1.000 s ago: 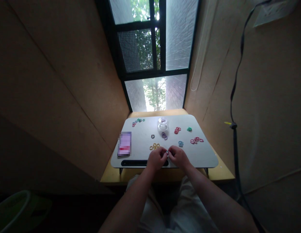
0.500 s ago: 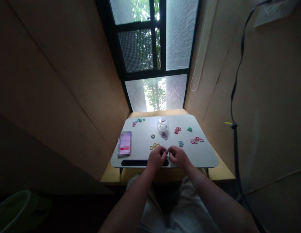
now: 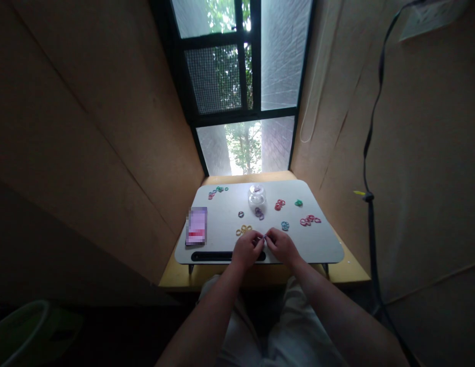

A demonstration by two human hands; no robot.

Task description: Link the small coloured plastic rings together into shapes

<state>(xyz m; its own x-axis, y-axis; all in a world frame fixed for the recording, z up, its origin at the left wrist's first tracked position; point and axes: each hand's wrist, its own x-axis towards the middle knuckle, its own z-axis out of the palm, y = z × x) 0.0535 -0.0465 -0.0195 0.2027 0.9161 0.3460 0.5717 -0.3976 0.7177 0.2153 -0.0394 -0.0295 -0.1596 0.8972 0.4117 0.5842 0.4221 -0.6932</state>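
- Head view, and closest to us, pale trousers (image 3: 298, 326) at bottom centre, a green tub (image 3: 28, 334) down in the lower left.
- Now the hands, just below centre: left hand (image 3: 248, 248) and right hand (image 3: 282, 245) nearly meet above the near part of the white board (image 3: 222, 214), left one over the black slot (image 3: 212, 256).
- And the grip? Narrow, both of them, pinching one purplish bit (image 3: 265, 237) between the fingertips, its shape too small to read!
- Left of centre, phone (image 3: 197, 225), screen blurred out; gold rings (image 3: 244, 229) just beyond the left hand.
- Beyond the right hand, blue rings (image 3: 285, 226), with pink rings (image 3: 310, 221) further right.
- Mid-board, one dark ring (image 3: 241, 214); purple rings (image 3: 259, 214) at the foot of the clear jar (image 3: 257, 198).
- Right of the jar, red rings (image 3: 279, 205), then green rings (image 3: 299, 203).
- Mixed rings (image 3: 216, 192) at the board's far left corner.
- Farthest, upper centre: the bright window (image 3: 245, 148), trees outside.
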